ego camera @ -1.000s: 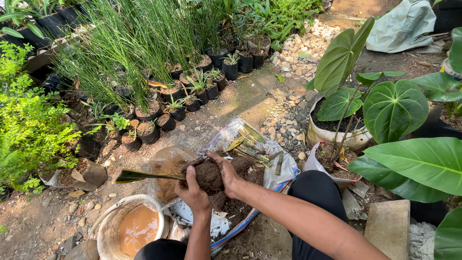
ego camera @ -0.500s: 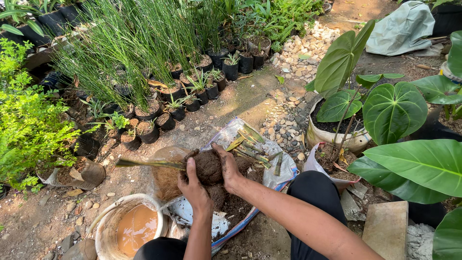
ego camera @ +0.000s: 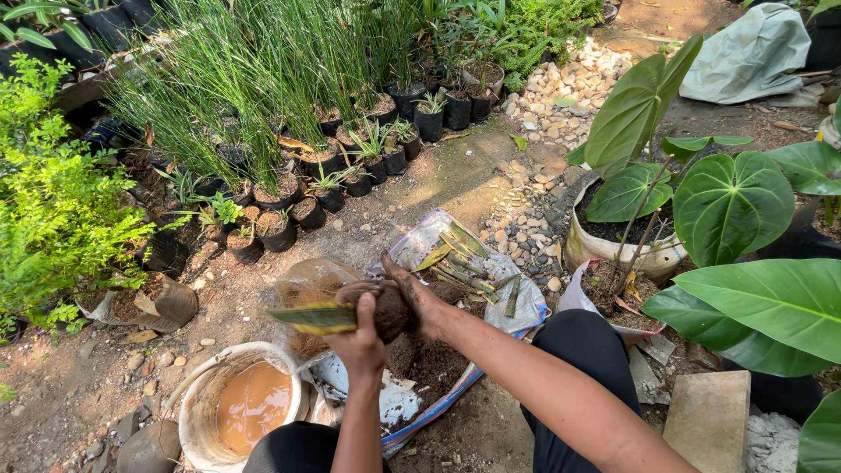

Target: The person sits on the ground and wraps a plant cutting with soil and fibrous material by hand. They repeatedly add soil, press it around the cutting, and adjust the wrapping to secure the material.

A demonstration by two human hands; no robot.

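Note:
My left hand [ego camera: 357, 335] and my right hand [ego camera: 419, 302] press together around a dark ball of soil [ego camera: 392, 311] at the base of a flat green-and-yellow leaf cutting [ego camera: 308, 316], which sticks out to the left. The hands are above a plastic sheet [ego camera: 512, 302] strewn with soil and several more striped leaf cuttings [ego camera: 462, 256]. A clear plastic bag of brown fibre [ego camera: 302, 286] lies just behind the leaf.
A white bucket of muddy water [ego camera: 252, 404] stands at lower left. Rows of small black pots [ego camera: 342, 180] with grassy plants fill the back. A big-leaved potted plant [ego camera: 731, 206] stands at right, a stone slab [ego camera: 708, 419] at lower right, pebbles [ego camera: 569, 88] beyond.
The hands have shifted slightly around the soil ball, kneading it; the leaf cutting stays pointing left. Nothing else has moved.

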